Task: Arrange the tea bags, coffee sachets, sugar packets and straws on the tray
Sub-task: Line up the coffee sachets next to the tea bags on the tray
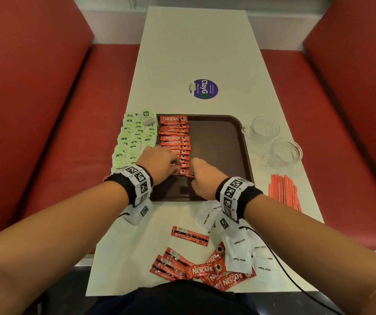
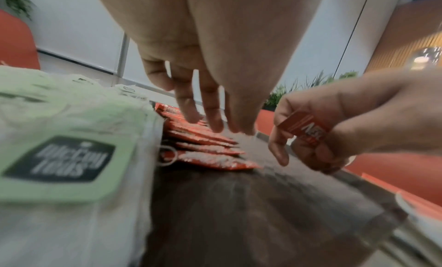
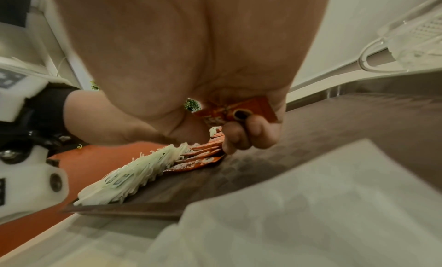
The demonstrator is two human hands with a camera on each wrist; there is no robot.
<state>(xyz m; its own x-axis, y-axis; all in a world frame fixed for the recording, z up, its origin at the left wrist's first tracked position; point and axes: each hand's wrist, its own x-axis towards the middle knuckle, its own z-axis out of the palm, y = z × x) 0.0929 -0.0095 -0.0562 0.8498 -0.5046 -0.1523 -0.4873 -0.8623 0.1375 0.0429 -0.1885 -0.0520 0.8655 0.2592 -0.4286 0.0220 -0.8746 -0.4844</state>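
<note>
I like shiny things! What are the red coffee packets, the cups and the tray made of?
Coffee packets: probably glossy foil or plastic film, with crimped ends. Cups: clear, patterned, likely glass, maybe plastic. Tray: dull brown, textured, looks plastic.

Both forearms reach up from the bottom corners toward mid-frame, tagged bands on each wrist. Left hand is palm down with fingers straight; right hand has fingers curled, pinching a sachet.
</note>
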